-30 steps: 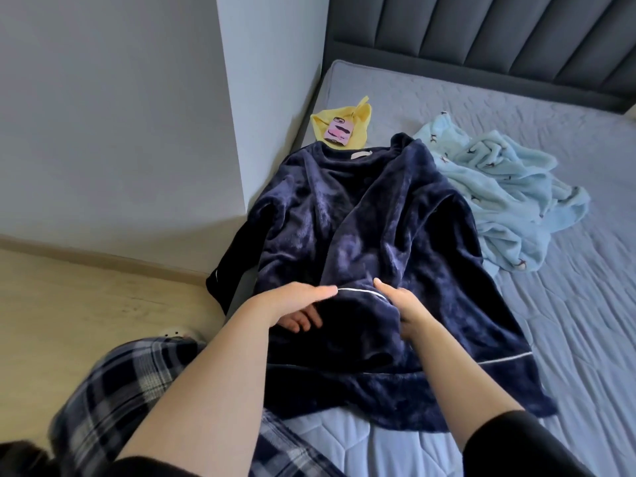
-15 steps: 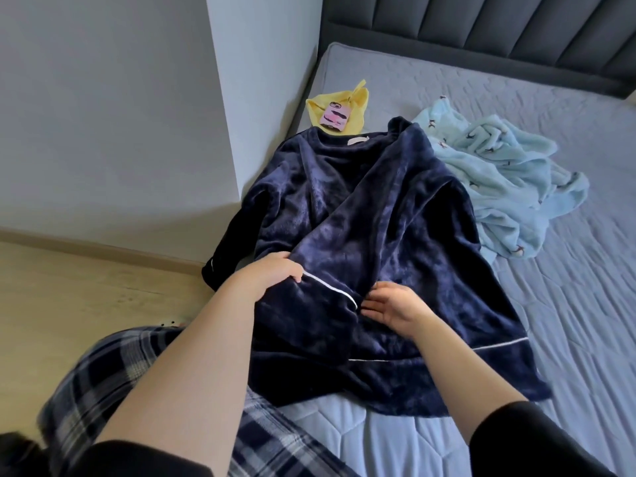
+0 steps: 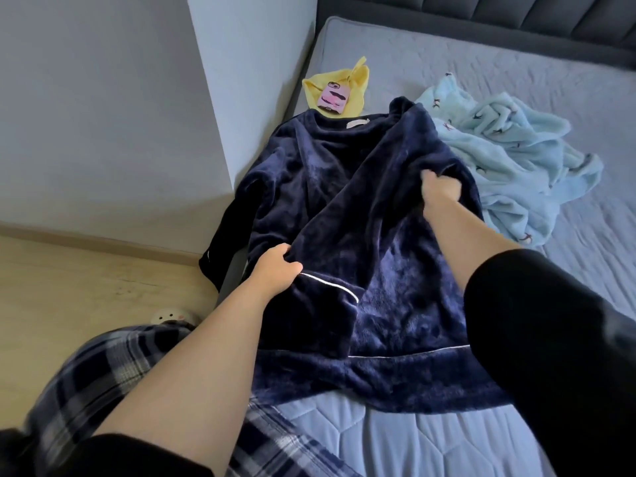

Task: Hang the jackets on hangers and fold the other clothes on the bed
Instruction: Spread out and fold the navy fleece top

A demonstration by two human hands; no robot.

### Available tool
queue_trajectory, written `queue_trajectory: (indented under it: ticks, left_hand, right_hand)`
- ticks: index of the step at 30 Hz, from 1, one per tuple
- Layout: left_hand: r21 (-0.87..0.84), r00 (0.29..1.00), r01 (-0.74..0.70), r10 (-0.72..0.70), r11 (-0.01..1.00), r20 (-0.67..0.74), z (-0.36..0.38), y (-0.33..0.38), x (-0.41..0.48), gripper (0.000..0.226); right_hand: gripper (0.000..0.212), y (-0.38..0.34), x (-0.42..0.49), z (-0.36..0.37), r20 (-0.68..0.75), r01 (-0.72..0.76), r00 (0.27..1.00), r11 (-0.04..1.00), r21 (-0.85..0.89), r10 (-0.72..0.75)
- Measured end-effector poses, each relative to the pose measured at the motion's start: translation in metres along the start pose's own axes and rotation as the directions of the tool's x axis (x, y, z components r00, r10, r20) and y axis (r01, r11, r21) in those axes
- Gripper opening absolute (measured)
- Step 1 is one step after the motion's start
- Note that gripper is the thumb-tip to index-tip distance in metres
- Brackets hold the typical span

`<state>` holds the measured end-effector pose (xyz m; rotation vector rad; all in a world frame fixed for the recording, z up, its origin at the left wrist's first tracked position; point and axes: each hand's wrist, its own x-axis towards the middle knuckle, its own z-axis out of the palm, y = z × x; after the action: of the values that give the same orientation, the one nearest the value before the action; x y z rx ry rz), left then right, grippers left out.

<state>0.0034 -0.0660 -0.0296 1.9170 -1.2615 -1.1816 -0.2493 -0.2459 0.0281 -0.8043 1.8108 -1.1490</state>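
One illegible label (image 3: 358, 123), navy top (image 3: 327, 201)

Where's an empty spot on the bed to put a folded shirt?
Bare mattress lies between the headboard and the light blue fleece, and in the near strip below the hem of the navy top. Crowded by the wall: yellow cloth and phone.

Grey quilted bed (image 3: 481, 80): bare toward the dark padded headboard (image 3: 516, 15) and along the near edge below the spread navy fleece top (image 3: 344, 208); blocked left by the white wall corner (image 3: 247, 98), right by a crumpled light-blue fleece garment (image 3: 516, 160) touching the top, and at the collar by a yellow cloth (image 3: 358, 80) bearing a pink-cased phone (image 3: 332, 98).
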Motion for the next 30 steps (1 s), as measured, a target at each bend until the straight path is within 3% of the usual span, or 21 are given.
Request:
queue_trajectory:
  ticks: [1, 2, 3, 4, 5, 8, 11, 13, 14, 16, 18, 20, 21, 23, 25, 27, 28, 30]
  left_hand:
    - [-0.018, 1.000, 0.008, -0.009, 1.000, -0.008, -0.001, 0.000, 0.000, 0.010]
    - [-0.044, 1.000, 0.022, -0.023, 0.999, -0.019, -0.001, -0.001, 0.001, 0.011]
    - [-0.075, 0.999, 0.042, -0.044, 0.996, -0.024, -0.002, -0.002, 0.001, 0.010]
    - [-0.105, 0.998, 0.066, -0.067, 0.992, -0.014, -0.002, -0.003, 0.002, 0.006]
    - [-0.127, 0.996, 0.091, -0.090, 0.988, 0.013, -0.003, -0.004, 0.001, 0.005]
    - [-0.102, 0.980, 0.167, -0.154, 0.981, 0.122, -0.004, -0.005, -0.002, 0.040]
    - [-0.022, 0.950, 0.241, -0.231, 0.970, 0.212, -0.009, -0.003, -0.007, 0.068]
    - [-0.002, 0.917, 0.286, -0.273, 0.958, 0.290, -0.011, -0.005, -0.010, 0.061]
    - [-0.011, 0.903, 0.304, -0.285, 0.952, 0.322, -0.012, -0.005, -0.011, 0.047]
    - [-0.061, 0.876, 0.327, -0.279, 0.943, 0.393, -0.013, -0.007, -0.018, 0.028]
    - [-0.103, 0.856, 0.309, -0.229, 0.945, 0.463, -0.013, -0.010, -0.023, 0.032]
    - [-0.044, 0.896, 0.206, -0.170, 0.978, 0.410, -0.011, -0.013, -0.029, 0.023]
    - [0.018, 0.938, 0.134, -0.132, 0.991, 0.321, -0.010, -0.015, -0.032, 0.016]
    - [0.112, 0.992, -0.004, -0.010, 0.994, 0.124, -0.008, -0.017, -0.034, 0.017]
    - [0.141, 0.995, -0.048, 0.035, 0.989, 0.092, -0.009, -0.020, -0.033, 0.020]
    - [0.186, 0.953, 0.021, -0.077, 0.982, 0.294, -0.013, -0.020, -0.034, 0.028]
    - [0.231, 0.905, 0.069, -0.158, 0.970, 0.395, -0.016, -0.020, -0.036, 0.031]
    - [0.272, 0.870, 0.103, -0.220, 0.957, 0.442, -0.019, -0.021, -0.037, 0.034]
  right_hand:
    - [0.044, -0.004, 0.004, -0.003, -0.083, -0.007, 0.997, 0.998, -0.065, 0.001]
    - [0.048, -0.005, 0.008, -0.009, -0.142, 0.012, 0.989, 0.971, -0.241, -0.048]
    - [0.050, -0.003, 0.017, -0.014, -0.117, 0.040, 0.990, 0.958, -0.282, -0.076]
    - [0.049, -0.003, 0.020, -0.017, -0.097, -0.050, 0.995, 0.991, -0.127, 0.037]
    - [0.046, -0.003, 0.017, -0.022, -0.014, -0.105, 0.994, 0.993, 0.055, 0.106]
    - [0.046, 0.020, -0.019, -0.019, 0.236, -0.294, 0.942, 0.924, 0.244, 0.238]
    - [0.042, 0.070, -0.070, -0.010, 0.507, -0.420, 0.793, 0.906, 0.056, 0.337]
    - [0.030, 0.098, -0.098, -0.010, 0.628, -0.437, 0.687, 0.898, -0.046, 0.366]
    - [0.025, 0.108, -0.109, -0.012, 0.650, -0.444, 0.668, 0.895, -0.043, 0.362]
    - [0.026, 0.122, -0.122, -0.015, 0.598, -0.428, 0.734, 0.903, 0.040, 0.321]
    - [0.030, 0.125, -0.133, -0.021, 0.408, -0.301, 0.879, 0.951, 0.069, 0.249]
    - [0.044, 0.123, -0.142, -0.024, 0.154, -0.066, 0.984, 0.987, -0.145, 0.089]
    - [0.052, 0.121, -0.146, -0.025, 0.075, 0.068, 0.996, 0.961, -0.268, -0.049]
    - [0.069, 0.113, -0.151, -0.021, 0.063, 0.355, 0.926, 0.803, -0.478, -0.372]
    - [0.070, 0.107, -0.152, -0.011, 0.208, 0.579, 0.775, 0.538, -0.612, -0.597]
    - [0.064, 0.107, -0.152, 0.002, 0.422, 0.644, 0.725, 0.319, -0.695, -0.544]
    - [0.062, 0.111, -0.153, 0.008, 0.502, 0.638, 0.743, 0.241, -0.732, -0.443]
    - [0.062, 0.121, -0.156, 0.018, 0.552, 0.591, 0.796, 0.120, -0.798, -0.249]
